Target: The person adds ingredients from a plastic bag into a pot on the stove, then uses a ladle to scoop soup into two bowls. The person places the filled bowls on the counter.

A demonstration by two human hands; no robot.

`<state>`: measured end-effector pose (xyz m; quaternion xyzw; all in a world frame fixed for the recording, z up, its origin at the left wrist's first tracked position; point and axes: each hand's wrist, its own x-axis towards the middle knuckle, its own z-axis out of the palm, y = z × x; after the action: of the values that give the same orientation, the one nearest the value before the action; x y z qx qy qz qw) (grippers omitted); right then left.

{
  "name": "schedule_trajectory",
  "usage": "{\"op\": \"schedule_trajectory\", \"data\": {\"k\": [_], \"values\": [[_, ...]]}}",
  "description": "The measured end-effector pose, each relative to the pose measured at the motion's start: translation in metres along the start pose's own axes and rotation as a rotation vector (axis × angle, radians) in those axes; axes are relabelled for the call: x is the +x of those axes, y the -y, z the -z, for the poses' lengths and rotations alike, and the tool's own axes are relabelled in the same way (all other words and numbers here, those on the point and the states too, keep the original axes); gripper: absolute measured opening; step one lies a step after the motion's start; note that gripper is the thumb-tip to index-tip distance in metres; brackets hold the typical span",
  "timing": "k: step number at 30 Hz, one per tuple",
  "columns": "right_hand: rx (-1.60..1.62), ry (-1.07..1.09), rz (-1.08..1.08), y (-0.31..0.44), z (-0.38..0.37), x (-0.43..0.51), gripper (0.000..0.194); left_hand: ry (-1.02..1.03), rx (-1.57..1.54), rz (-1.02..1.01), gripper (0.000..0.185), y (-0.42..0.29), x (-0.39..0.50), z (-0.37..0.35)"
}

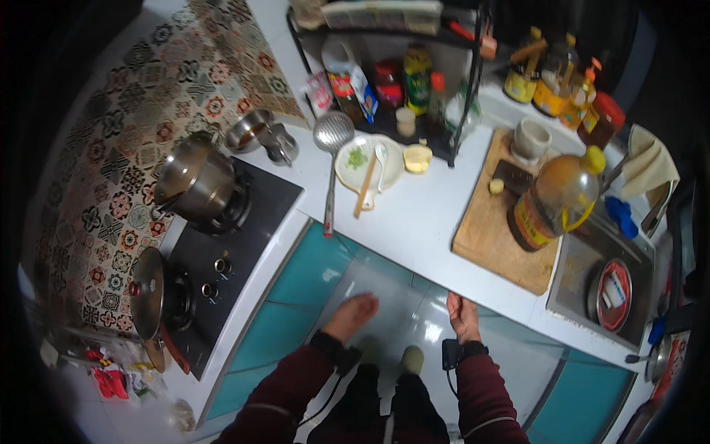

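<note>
My left hand (pixel 353 315) hangs in the air in front of the turquoise cabinet doors (pixel 302 272), its fingers loosely curled and nothing visible in it. Palm turned up, my right hand (pixel 463 317) is empty too, its fingertips close to the front edge of the white countertop (pixel 419 205); whether they touch it I cannot tell. On the counter ahead lie a slotted skimmer (pixel 333 133) and a pale dish (pixel 355 173) holding chopped greens (pixel 356 158), a white spoon (pixel 381 161) and a wooden stick (pixel 366 186). A cut yellowish piece of food (pixel 417 159) sits beside the dish.
A steel pot (pixel 194 177) and a lidded pan (pixel 148 294) occupy the black stove (pixel 244 222). To the right, a large oil bottle (pixel 554 200) and a cleaver (pixel 513 177) rest on a wooden cutting board (pixel 480 233). Beyond is a sink (pixel 571 277) holding a bowl (pixel 596 299).
</note>
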<state>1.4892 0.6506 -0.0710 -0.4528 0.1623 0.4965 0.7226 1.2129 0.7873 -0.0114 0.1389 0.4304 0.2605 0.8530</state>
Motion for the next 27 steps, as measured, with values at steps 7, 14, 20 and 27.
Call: {"op": "schedule_trajectory", "data": {"k": [7,14,20,27], "values": [[0.095,-0.001,0.201,-0.019,-0.021,-0.002,0.029,-0.048,-0.085,-0.076,0.017,0.004,0.153,-0.03],[0.144,0.035,0.285,-0.034,-0.027,-0.016,0.023,-0.064,0.108,-0.117,0.025,-0.012,0.133,-0.055],[-0.09,-0.011,0.184,-0.054,0.014,-0.092,0.017,0.176,-0.056,-0.068,0.02,-0.008,0.142,-0.05],[-0.444,-0.47,0.136,-0.05,0.075,-0.169,0.027,0.216,0.307,-0.101,0.013,-0.014,0.084,0.017]]}}
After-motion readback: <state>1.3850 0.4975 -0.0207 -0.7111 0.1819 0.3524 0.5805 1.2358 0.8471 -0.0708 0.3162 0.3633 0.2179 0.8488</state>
